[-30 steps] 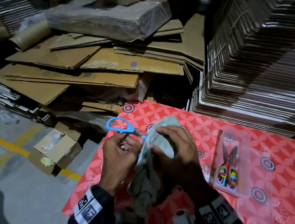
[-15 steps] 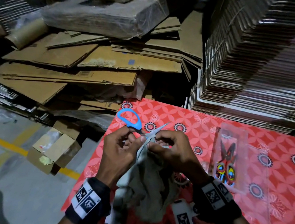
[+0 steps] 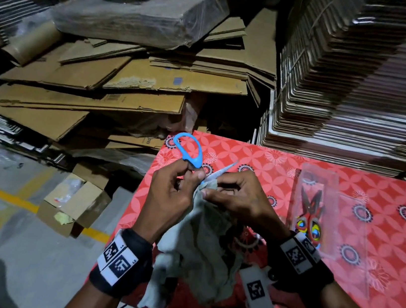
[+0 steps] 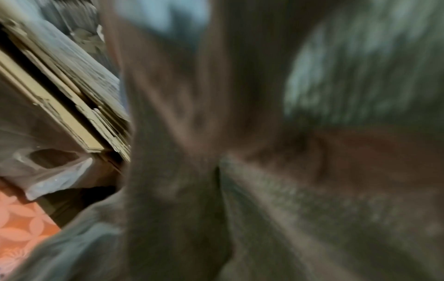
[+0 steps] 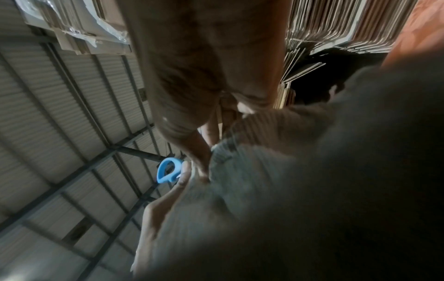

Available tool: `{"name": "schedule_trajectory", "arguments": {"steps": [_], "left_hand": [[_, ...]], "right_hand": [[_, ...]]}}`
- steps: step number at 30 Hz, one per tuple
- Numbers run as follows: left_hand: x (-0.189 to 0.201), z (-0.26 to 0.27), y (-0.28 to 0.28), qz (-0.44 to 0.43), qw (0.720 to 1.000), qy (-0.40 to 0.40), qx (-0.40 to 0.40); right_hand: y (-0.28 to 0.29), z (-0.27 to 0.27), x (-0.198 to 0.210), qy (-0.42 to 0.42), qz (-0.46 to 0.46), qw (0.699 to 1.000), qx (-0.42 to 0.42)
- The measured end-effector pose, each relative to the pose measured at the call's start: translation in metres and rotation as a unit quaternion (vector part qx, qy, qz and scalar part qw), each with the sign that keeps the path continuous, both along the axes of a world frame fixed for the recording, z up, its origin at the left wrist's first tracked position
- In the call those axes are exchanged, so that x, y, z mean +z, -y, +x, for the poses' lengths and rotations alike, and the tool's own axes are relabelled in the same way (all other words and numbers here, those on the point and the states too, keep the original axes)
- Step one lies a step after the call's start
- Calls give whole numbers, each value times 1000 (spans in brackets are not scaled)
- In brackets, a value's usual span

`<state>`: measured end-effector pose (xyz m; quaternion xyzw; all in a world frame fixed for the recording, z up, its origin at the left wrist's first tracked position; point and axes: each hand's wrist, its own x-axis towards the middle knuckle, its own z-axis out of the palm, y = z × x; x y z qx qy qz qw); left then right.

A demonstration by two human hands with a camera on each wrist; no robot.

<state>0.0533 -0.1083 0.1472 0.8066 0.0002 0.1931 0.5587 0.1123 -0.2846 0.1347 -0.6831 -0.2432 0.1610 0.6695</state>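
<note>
You are wiping the blue-handled steel scissors (image 3: 196, 163), which you hold in the air above the left side of the table (image 3: 273, 163) with its red flower-patterned cover. Your left hand (image 3: 169, 198) grips them just below the blue loop, thumb and fingers curled round the handle. Your right hand (image 3: 240, 198) pinches the crumpled grey cloth (image 3: 198, 252) round the base of the blade (image 3: 222, 172). The bare tip pokes out toward the table's far edge, and the loose cloth hangs down toward its near edge. To do this well, I would put a thick fold between your fingertips and the cutting edge, press on the flats only, and draw the cloth from pivot to tip in one stroke, away from your left thumb. Steady the scissors by the handle rather than the blade. On the right half of the table a clear plastic blister pack (image 3: 322, 186) lies flat. Inside it is a pair of red-handled scissors (image 3: 309, 215), blades splayed toward the far edge. On the floor off the table's left edge, an open brown cardboard box (image 3: 100, 207) holds a crumpled yellow scrap (image 3: 63, 219) and some pale bits too dim to identify.
</note>
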Motion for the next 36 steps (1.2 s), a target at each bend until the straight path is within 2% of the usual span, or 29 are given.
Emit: {"name": "schedule_trajectory", "arguments": {"steps": [6, 9, 13, 19, 24, 27, 29, 31, 33, 36], "left_hand": [[-7, 2, 1, 2, 1000, -29, 1], [-10, 3, 0, -30, 997, -67, 2], [-13, 5, -5, -62, 993, -103, 7], [-6, 1, -12, -154, 982, -112, -5], [1, 1, -25, -178, 978, -108, -19], [6, 3, -23, -171, 980, -97, -30], [6, 2, -34, -183, 980, -73, 1], [9, 3, -54, -183, 981, -51, 37], [15, 6, -66, -151, 986, -54, 36], [26, 11, -60, -116, 990, -77, 0]], "right_hand": [[6, -4, 2, -28, -16, 999, 33], [10, -5, 4, -12, -42, 998, 38], [10, -5, 3, -31, -46, 997, 52], [19, -7, -2, -40, -51, 997, 45], [30, -8, -11, -68, -25, 997, 23], [35, -10, -10, -98, -1, 995, 11], [47, -7, -14, -89, -9, 996, 4], [61, -4, -19, -87, -19, 995, -35], [70, -1, -17, -103, -6, 992, -77], [70, 11, -2, -44, 5, 996, -79]]}}
